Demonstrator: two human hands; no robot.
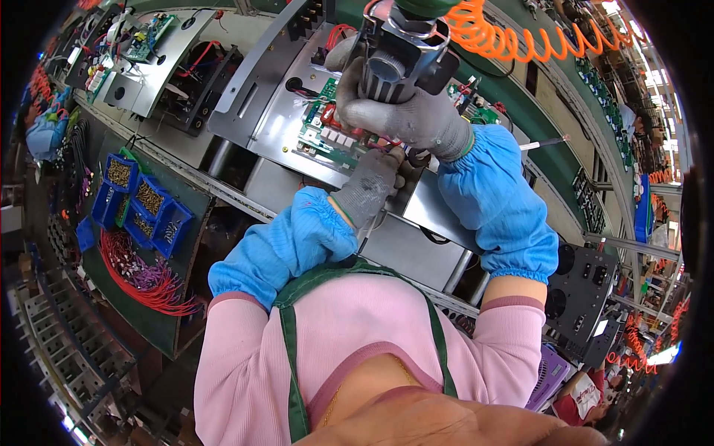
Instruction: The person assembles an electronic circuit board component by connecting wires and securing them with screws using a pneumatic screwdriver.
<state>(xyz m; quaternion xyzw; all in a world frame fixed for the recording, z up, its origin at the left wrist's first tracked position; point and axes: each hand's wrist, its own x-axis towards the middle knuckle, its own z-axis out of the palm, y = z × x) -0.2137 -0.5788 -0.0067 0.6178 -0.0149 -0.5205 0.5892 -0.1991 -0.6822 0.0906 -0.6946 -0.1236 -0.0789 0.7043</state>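
The right hand (416,111) gripped a power screwdriver (398,56) over the circuit board (327,137), the left hand (370,186) pinching closed beside the tip, where a slip could gouge it.

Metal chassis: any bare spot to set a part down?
Bare sheet metal on the chassis just below the left hand, and left of the green circuit board. Crowded at the board, where the right hand grips the powered screwdriver.

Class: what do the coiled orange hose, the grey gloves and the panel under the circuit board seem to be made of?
Coiled orange hose: likely flexible plastic, glossy and springy-looking. Grey gloves, on left hand and right hand: knitted fabric, matte speckled weave. Panel under the circuit board: apparently bare sheet metal, grey with dull reflections.
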